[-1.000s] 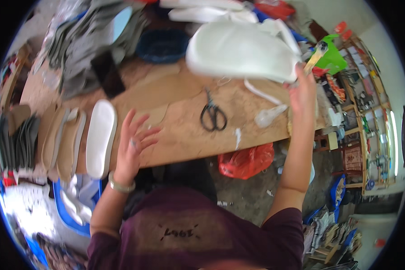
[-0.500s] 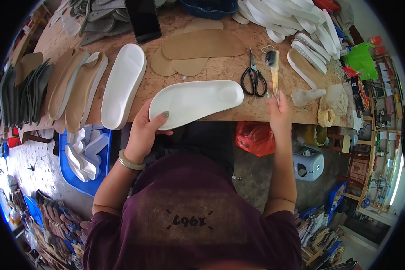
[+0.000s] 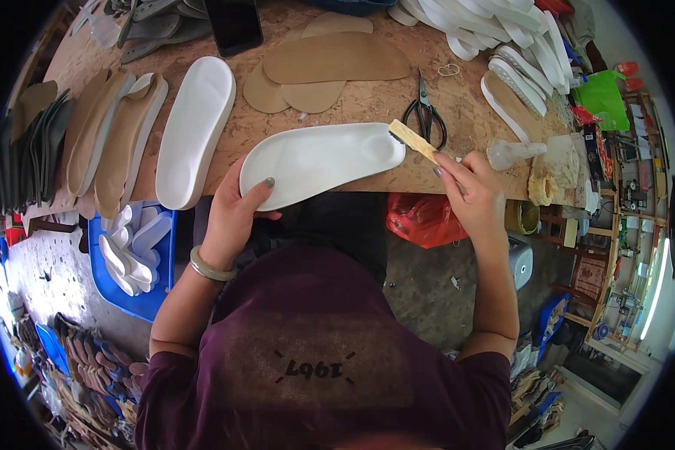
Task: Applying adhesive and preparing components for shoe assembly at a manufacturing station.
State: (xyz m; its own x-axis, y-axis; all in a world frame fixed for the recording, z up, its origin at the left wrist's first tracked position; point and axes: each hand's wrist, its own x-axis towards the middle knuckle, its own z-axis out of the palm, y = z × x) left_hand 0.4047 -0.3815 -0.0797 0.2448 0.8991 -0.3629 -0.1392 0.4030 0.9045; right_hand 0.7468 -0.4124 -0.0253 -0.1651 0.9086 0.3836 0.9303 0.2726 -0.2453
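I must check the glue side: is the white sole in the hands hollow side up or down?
Hollow side up: the white sole shows its raised rim and recessed inside, with the brush at its heel end.

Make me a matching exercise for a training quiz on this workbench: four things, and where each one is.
Things:
1. white sole
2. brush
3. scissors
4. blue bin

Places:
A. lying on the bench beyond the brush
B. below the bench edge, holding white pieces
C. gripped by the left hand
D. held in the right hand

Pairs: 1-C, 2-D, 3-A, 4-B
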